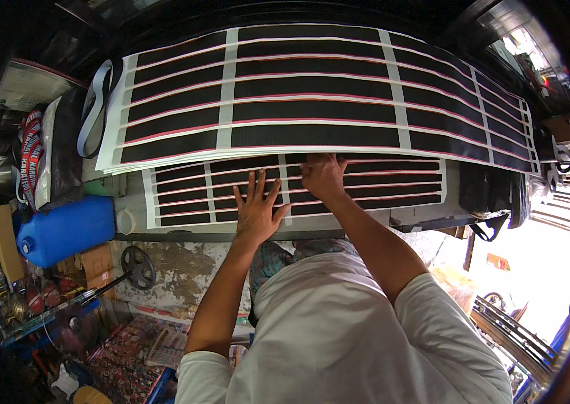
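A white sheet with rows of black bands edged in red point(187, 208) lies on the grey table in front of me. My left hand point(256, 210) rests flat on it, fingers spread, left of the middle. Just to the right, my right hand point(324, 177) is closed, its fingers curled down against the same sheet near the far side. Whatever those fingers pinch, if anything, is hidden. Beyond and above, a stack of longer sheets with the same black bands point(312, 84) overhangs the far edge of the sheet under my hands.
A grey strap loop point(89, 114) hangs at the stack's left end, near red printed straps point(31, 151). On the left are a blue jerrycan point(73, 229), a pale ring-shaped thing point(125, 221) and a black handwheel point(138, 267). A black bag point(490, 192) sits at the table's right end.
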A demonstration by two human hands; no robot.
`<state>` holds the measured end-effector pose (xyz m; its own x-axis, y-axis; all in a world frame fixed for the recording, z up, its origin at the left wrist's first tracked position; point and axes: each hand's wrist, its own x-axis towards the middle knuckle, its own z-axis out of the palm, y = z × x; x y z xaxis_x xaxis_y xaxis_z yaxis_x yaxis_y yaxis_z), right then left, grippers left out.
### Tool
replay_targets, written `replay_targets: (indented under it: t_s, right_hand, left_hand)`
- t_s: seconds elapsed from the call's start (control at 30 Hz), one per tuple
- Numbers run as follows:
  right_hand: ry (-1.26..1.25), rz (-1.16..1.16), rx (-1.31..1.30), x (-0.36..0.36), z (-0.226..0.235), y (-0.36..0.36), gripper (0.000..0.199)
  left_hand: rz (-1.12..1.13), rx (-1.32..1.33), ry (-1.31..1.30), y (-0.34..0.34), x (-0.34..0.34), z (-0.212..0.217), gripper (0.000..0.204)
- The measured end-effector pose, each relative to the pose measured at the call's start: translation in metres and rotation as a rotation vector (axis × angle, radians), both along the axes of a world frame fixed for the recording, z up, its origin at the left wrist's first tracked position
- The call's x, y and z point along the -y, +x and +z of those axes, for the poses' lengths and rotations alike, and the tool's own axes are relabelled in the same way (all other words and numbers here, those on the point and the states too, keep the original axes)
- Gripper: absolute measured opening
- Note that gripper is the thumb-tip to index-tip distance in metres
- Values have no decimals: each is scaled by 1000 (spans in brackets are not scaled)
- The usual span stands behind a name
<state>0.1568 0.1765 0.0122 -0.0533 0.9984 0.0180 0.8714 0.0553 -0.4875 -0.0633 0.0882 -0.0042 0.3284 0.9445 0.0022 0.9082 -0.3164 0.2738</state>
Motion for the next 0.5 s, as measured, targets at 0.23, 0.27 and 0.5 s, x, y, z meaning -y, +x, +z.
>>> replay_targets:
  t_s: [0.23, 0.27, 0.5]
  right_hand:
    - [-30, 44, 39, -1, 1, 4, 25]
    - [-38, 48, 35, -1, 1, 5, 25]
    - [103, 33, 17, 5, 4, 4, 19]
  left_hand:
    - [28, -7, -5, 8, 1, 7, 79]
    - [32, -3, -7, 9, 1, 7, 79]
    - [42, 1, -28, 10, 0, 8, 80]
